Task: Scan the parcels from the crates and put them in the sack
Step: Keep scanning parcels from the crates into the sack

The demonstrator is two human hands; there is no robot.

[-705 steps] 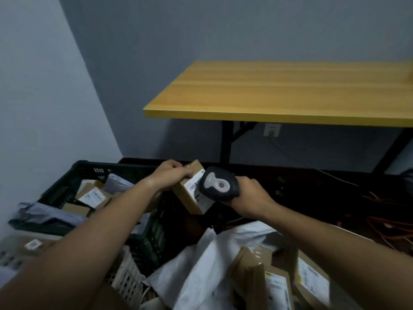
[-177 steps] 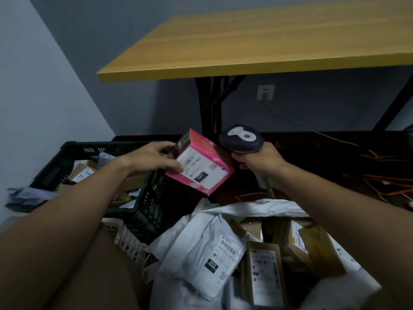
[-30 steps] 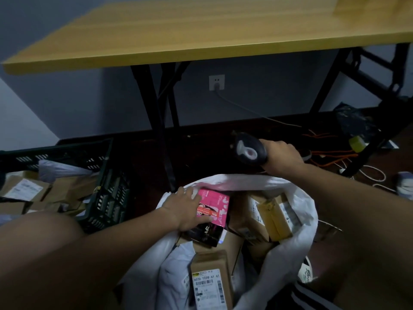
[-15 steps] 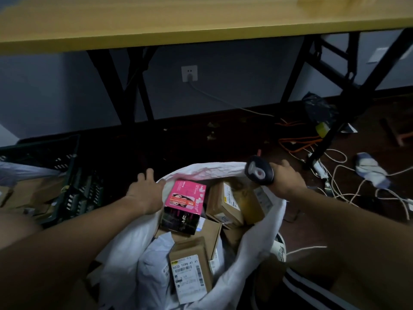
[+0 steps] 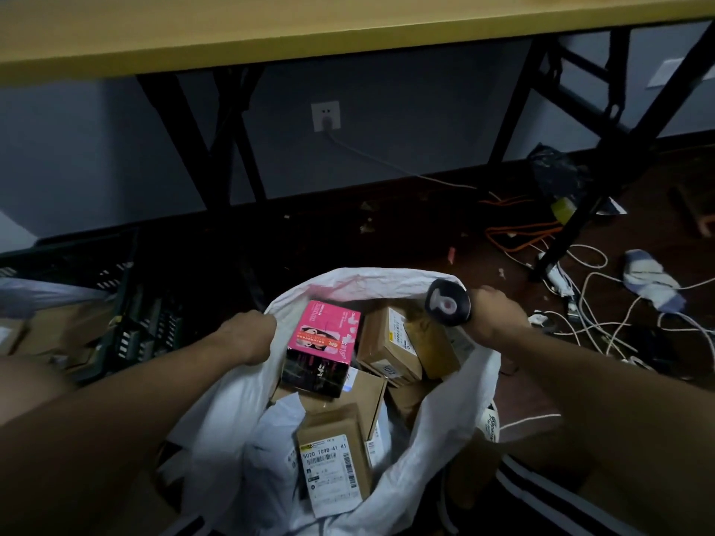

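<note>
Lying on top of the pile inside the white sack (image 5: 456,415), there's the pink box (image 5: 323,348), tilted, its pink face up and its dark side toward the camera, resting on brown cardboard parcels (image 5: 390,344) and touching no hand. In front of it a labelled brown parcel (image 5: 334,456) and a white mailer bag (image 5: 271,450) fill the near part of the sack. The left hand (image 5: 242,334) is at the sack's left rim, fingers curled closed on the white fabric. The right hand (image 5: 493,315) is at the right rim, fist wrapped around the black scanner (image 5: 448,301), whose rounded head points back toward the camera. Off to the left sits the dark crate (image 5: 127,303) with more parcels, blurred. Behind, the yellow table (image 5: 348,29) on black legs, a wall socket (image 5: 325,116), and tangled cables (image 5: 580,303) across the dark floor.
</note>
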